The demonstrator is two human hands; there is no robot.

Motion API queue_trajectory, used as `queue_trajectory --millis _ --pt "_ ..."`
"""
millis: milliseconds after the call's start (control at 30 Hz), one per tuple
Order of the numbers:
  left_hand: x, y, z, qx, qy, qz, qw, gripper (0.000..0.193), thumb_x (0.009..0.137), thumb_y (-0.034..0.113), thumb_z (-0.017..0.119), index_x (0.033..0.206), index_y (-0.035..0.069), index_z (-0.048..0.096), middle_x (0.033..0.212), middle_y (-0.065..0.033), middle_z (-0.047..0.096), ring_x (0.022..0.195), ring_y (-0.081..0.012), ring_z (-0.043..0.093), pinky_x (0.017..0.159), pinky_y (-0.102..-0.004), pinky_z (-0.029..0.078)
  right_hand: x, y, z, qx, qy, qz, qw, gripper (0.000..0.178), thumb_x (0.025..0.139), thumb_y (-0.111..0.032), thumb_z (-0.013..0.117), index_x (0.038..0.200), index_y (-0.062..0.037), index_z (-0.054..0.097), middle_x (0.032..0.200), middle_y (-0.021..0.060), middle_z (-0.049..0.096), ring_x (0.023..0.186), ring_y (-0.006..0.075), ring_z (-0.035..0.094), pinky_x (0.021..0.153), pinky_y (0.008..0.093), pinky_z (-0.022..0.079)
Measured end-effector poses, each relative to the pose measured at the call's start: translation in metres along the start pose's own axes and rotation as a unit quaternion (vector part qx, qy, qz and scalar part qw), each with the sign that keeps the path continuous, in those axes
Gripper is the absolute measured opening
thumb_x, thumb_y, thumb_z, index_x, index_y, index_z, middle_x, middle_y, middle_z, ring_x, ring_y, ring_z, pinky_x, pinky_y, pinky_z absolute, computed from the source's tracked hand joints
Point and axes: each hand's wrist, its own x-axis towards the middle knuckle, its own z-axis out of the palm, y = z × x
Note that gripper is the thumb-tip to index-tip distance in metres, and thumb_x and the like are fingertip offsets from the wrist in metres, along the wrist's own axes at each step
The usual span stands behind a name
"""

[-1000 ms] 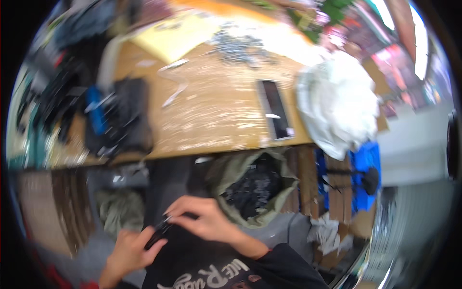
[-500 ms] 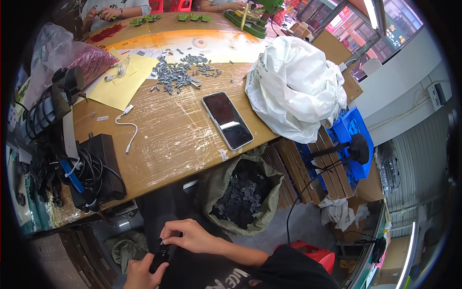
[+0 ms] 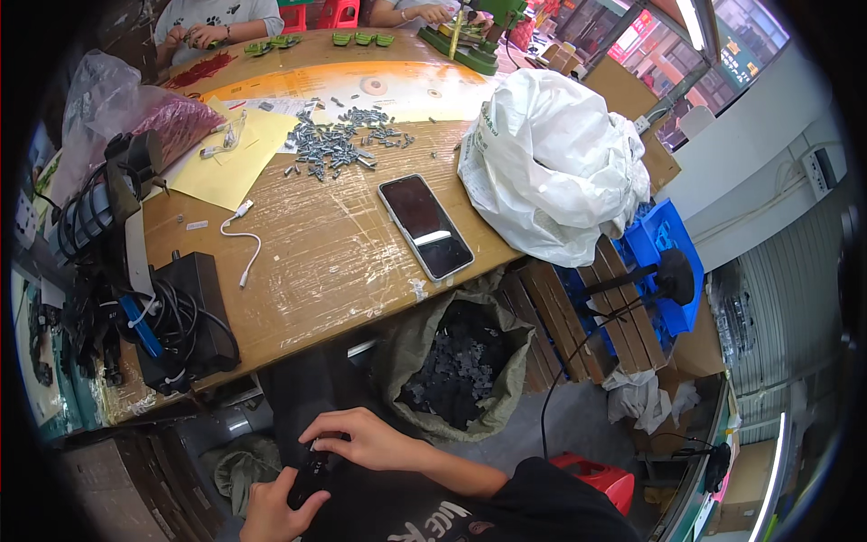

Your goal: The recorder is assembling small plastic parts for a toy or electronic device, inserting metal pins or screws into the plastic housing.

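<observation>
Over my lap, below the table's near edge, I hold a small black plastic part (image 3: 310, 473). My left hand (image 3: 276, 508) grips its lower end between thumb and fingers. Fingers of my right hand (image 3: 363, 439) pinch its upper end from above. Against my dark clothing the part's exact kind is hard to make out. Just ahead and to the right of my hands, an open green sack (image 3: 517, 363) holds many small black pieces (image 3: 458, 364).
On the wooden table (image 3: 316, 298) lie a phone (image 3: 426, 226), a white cable (image 3: 256, 248) and a pile of small metal parts (image 3: 330, 144). A white bag (image 3: 551, 172) stands at right, a black box with cables (image 3: 194, 316) at left. Two people work across the table.
Both hands have shifted slightly to the right with the black part. My right fingers have spread a little and curve over its top end.
</observation>
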Motion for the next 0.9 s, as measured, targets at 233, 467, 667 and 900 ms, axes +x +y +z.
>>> queue_trajectory --millis 233,467,667,900 --pt "0.013 -0.050 0.014 -0.529 -0.143 -0.074 0.833 0.042 0.085 0.037 0.048 0.097 -0.002 0.040 0.087 -0.0237 0.056 0.066 -0.0334 0.061 0.054 -0.0366 0.053 0.002 -0.010 -0.001 0.087 -0.093 -0.053 0.990 0.013 0.075 0.004 0.055 0.088 0.0010 0.057 0.085 0.0094 0.059 0.080 0.0211 0.059 0.071 0.0288 0.046" --pt "-0.001 -0.083 0.048 -0.798 -0.117 -0.082 0.585 0.028 0.073 0.018 0.053 0.089 -0.005 0.047 0.055 -0.0068 0.044 0.030 -0.0128 0.037 0.027 -0.0237 0.029 0.013 0.004 0.011 0.141 -0.104 -0.097 0.980 0.011 0.074 0.006 0.056 0.082 -0.0004 0.061 0.095 0.0084 0.053 0.093 0.0189 0.052 0.079 0.0298 0.045" --pt "0.000 -0.074 0.033 -0.698 -0.007 -0.141 0.702 0.031 0.074 0.018 0.056 0.099 -0.001 0.051 0.077 -0.0065 0.057 0.065 -0.0120 0.055 0.057 -0.0205 0.044 0.022 0.026 0.028 0.130 -0.055 -0.033 0.989 0.017 0.073 0.010 0.056 0.086 0.0014 0.063 0.093 0.0095 0.052 0.085 0.0179 0.055 0.071 0.0264 0.048" --pt "0.010 -0.075 0.034 -0.612 0.136 -0.090 0.774 0.026 0.082 0.007 0.054 0.107 0.001 0.049 0.094 -0.0030 0.057 0.083 -0.0074 0.054 0.071 -0.0195 0.043 0.033 0.036 0.045 0.126 0.043 0.017 0.991 0.021 0.075 0.008 0.054 0.095 0.0029 0.057 0.096 0.0097 0.053 0.084 0.0151 0.055 0.074 0.0255 0.046"
